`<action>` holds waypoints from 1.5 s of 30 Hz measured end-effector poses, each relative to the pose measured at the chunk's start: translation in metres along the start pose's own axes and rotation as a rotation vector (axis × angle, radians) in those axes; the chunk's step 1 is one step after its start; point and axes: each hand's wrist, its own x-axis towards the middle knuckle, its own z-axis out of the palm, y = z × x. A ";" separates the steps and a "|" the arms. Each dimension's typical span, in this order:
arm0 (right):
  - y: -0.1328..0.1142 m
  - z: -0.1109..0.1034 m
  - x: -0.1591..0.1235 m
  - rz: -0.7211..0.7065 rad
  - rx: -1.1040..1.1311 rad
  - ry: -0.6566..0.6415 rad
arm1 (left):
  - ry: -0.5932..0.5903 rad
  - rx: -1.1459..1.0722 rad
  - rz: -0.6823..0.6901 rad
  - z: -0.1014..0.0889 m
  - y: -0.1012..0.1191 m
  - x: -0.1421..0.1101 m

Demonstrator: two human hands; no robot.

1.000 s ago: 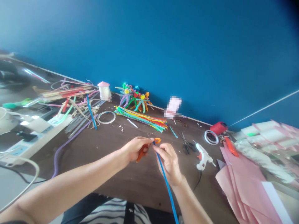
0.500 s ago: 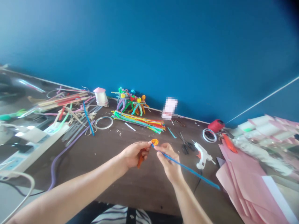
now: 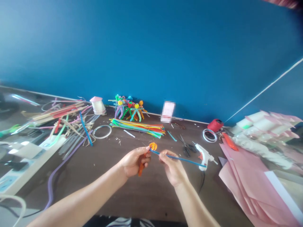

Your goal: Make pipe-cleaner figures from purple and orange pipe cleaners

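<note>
While the left hand [image 3: 134, 163] closes around an orange pipe cleaner [image 3: 141, 167], its coiled end [image 3: 153, 146] rising just above the fingers, the right hand [image 3: 171, 167] pinches a blue pipe cleaner [image 3: 177, 158], one end touching the coil. Both hands hover over a dark wooden table [image 3: 151, 195], with a white hot glue gun [image 3: 203, 156] near on the right.

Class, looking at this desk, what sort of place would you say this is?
Probably a craft workspace: a bundle of pipe cleaners, finished pipe-cleaner figures and a hot glue gun.
</note>
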 end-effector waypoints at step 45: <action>-0.004 0.000 0.011 -0.097 -0.037 -0.333 | -0.303 -0.109 -0.266 -0.009 -0.011 0.003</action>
